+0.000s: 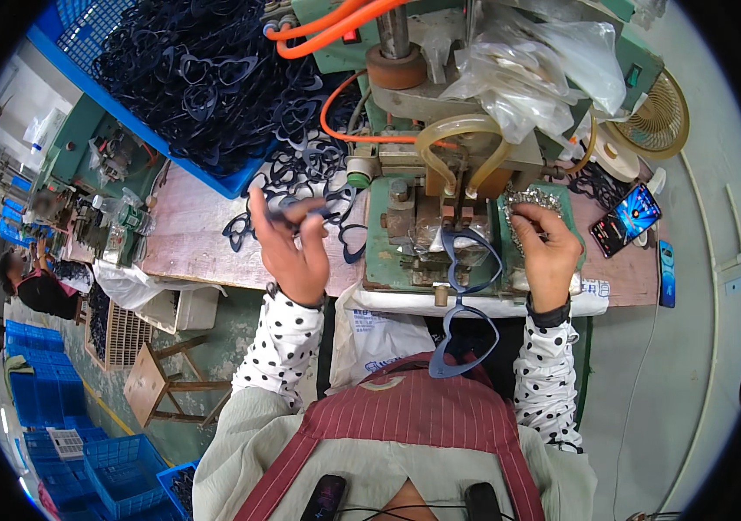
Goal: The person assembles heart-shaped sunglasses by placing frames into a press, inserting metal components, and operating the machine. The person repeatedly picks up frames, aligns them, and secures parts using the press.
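Observation:
A dark blue heart-shaped glasses frame (451, 371) hangs out of the green press (376, 252), its upper end under the press head and its lower half over my apron. My left hand (295, 252) is raised left of the press, beside loose frames (354, 243) on the table. Its fingers are apart and partly blurred; a dark blue smear crosses them, and I cannot tell whether it is a frame. On the press's right side, my right hand (551, 259) pinches at a heap of small shiny metal parts (537, 198). Whatever its fingertips hold is hidden.
A blue crate (149, 161) heaped with dark frames stands at the far left. Orange hoses (335, 28) and plastic bags (518, 74) hang about the press. Right of it lie a lit phone (626, 220) and a fan (652, 113). Another person (45, 291) sits far left.

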{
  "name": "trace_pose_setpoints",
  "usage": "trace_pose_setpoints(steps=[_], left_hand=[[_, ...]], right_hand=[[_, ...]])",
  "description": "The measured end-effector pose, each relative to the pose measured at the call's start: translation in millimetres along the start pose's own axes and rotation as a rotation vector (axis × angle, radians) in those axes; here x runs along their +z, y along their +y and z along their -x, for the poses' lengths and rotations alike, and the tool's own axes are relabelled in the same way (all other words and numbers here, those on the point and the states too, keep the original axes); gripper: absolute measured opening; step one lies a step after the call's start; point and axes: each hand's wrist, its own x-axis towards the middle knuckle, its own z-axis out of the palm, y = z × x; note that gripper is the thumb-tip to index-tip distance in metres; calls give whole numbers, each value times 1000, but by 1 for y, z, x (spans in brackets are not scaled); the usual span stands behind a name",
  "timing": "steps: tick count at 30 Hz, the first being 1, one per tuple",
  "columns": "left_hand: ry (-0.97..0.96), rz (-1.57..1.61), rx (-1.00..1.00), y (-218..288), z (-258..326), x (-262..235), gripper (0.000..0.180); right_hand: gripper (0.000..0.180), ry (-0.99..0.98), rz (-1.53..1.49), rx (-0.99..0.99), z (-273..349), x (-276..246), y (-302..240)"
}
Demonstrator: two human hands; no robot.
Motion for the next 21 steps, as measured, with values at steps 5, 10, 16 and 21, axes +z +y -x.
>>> trace_pose_setpoints(steps=[5, 10, 16, 21], left_hand=[[-261, -249, 649, 29, 0, 10, 45], [-331, -100, 659, 42, 4, 25, 53], [-429, -9, 691, 39, 10, 26, 48], [-559, 164, 833, 45, 12, 42, 35]], right_hand=[[12, -122, -218, 145, 9, 6, -27], [21, -163, -16, 28, 6, 19, -37], [45, -176, -232, 149, 4, 41, -53], [56, -129, -323, 179, 10, 44, -32]])
